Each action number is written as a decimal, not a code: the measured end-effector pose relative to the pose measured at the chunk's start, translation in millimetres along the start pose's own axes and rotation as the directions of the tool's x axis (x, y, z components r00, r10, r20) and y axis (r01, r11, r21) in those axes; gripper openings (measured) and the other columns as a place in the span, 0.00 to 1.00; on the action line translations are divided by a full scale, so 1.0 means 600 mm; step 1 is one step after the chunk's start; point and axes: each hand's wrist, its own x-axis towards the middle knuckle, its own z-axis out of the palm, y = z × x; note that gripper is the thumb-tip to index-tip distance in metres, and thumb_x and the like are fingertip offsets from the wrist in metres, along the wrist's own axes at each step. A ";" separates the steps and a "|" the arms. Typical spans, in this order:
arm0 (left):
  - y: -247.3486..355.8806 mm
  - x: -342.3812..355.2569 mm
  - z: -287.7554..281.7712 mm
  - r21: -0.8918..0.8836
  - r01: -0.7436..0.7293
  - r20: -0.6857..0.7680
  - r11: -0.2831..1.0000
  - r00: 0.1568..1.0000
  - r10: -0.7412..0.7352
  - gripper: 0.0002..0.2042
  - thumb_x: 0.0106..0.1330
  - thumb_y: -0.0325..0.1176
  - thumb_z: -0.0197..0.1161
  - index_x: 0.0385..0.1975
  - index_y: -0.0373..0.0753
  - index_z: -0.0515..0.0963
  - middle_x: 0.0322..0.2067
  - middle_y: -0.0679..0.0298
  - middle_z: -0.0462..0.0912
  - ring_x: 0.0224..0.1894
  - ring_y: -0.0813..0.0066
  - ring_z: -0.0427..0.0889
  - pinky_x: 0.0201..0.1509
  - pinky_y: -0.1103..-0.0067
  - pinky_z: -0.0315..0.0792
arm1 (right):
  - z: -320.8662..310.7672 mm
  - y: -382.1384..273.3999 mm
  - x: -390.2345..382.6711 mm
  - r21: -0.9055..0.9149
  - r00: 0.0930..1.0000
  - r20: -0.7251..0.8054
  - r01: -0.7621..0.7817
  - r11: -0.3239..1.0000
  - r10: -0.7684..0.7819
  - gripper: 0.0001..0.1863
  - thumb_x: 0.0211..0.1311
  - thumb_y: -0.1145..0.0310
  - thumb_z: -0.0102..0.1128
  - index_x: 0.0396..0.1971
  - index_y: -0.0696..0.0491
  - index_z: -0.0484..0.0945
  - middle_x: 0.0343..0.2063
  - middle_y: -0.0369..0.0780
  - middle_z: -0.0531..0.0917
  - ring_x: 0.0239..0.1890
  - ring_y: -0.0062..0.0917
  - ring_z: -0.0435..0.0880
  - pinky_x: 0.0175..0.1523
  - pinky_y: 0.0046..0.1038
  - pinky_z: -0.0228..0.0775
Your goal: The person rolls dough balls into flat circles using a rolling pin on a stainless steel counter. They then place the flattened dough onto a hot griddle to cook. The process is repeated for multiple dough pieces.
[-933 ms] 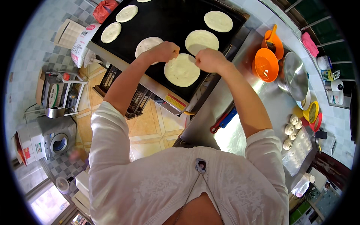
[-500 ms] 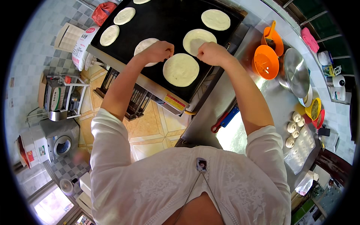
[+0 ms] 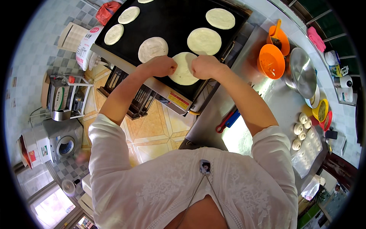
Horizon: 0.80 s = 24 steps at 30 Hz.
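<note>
A round, pale dough flatbread (image 3: 184,70) lies at the near corner of a black griddle (image 3: 169,21). My left hand (image 3: 160,66) is at its left edge with the fingers curled closed. Opposite, my right hand (image 3: 207,67) is closed at the right edge, fingertips against the dough. The fingertips are partly hidden by the knuckles, but both hands appear to pinch the rim. Just beyond my left hand is a speckled flatbread (image 3: 153,49); another flatbread (image 3: 204,41) lies beyond my right hand. Several more rounds rest farther back on the griddle.
To the right, a steel counter (image 3: 213,105) carries orange bowls (image 3: 271,61), a metal basin (image 3: 302,72), a blue-handled tool (image 3: 232,118) and coiled dough pieces (image 3: 297,129). A white sack (image 3: 87,47) stands left of the griddle. Below it is a dark rack (image 3: 139,101).
Both hands have come down toward me, from above the near flatbread to its left and right edges. The speckled flatbread, partly covered before, now shows more fully.
</note>
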 end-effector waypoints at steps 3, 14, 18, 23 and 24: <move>-0.005 -0.005 0.002 0.030 0.000 0.006 1.000 1.000 0.000 0.06 0.58 0.29 0.56 0.27 0.40 0.81 0.28 0.58 0.84 0.36 0.58 0.83 0.41 0.66 0.74 | 0.003 -0.006 0.004 0.043 0.999 -0.014 0.045 0.998 -0.045 0.12 0.55 0.69 0.59 0.38 0.53 0.86 0.41 0.44 0.87 0.46 0.38 0.86 0.49 0.38 0.79; 0.015 -0.021 -0.035 -0.062 -0.032 -0.127 0.998 0.992 0.024 0.07 0.56 0.25 0.53 0.26 0.35 0.79 0.26 0.57 0.83 0.34 0.60 0.83 0.42 0.69 0.73 | -0.045 0.090 -0.019 0.186 0.978 -0.178 -0.080 0.979 0.113 0.13 0.57 0.62 0.58 0.35 0.53 0.87 0.38 0.46 0.87 0.43 0.42 0.86 0.48 0.39 0.78; 0.002 0.023 -0.032 -0.046 0.009 -0.266 0.999 0.964 -0.020 0.07 0.55 0.25 0.52 0.24 0.34 0.78 0.22 0.56 0.81 0.27 0.62 0.82 0.35 0.69 0.74 | -0.018 0.046 0.010 0.126 0.987 -0.127 -0.087 0.988 0.103 0.14 0.57 0.67 0.55 0.37 0.57 0.85 0.40 0.48 0.87 0.46 0.41 0.86 0.50 0.39 0.78; -0.023 0.097 -0.005 -0.065 0.115 -0.138 0.991 0.983 -0.123 0.06 0.54 0.25 0.55 0.22 0.32 0.80 0.19 0.54 0.82 0.24 0.60 0.85 0.29 0.70 0.77 | -0.002 0.013 0.025 0.030 0.988 -0.100 -0.113 0.993 0.115 0.13 0.58 0.69 0.54 0.39 0.54 0.85 0.40 0.44 0.87 0.45 0.38 0.86 0.49 0.38 0.79; -0.020 0.105 -0.002 0.035 0.154 -0.128 0.987 0.981 -0.149 0.06 0.53 0.24 0.57 0.22 0.32 0.81 0.19 0.54 0.83 0.28 0.59 0.87 0.31 0.71 0.79 | 0.000 0.014 0.024 0.015 0.988 -0.102 -0.118 0.993 0.119 0.13 0.58 0.69 0.54 0.39 0.54 0.85 0.40 0.44 0.87 0.45 0.38 0.86 0.49 0.38 0.79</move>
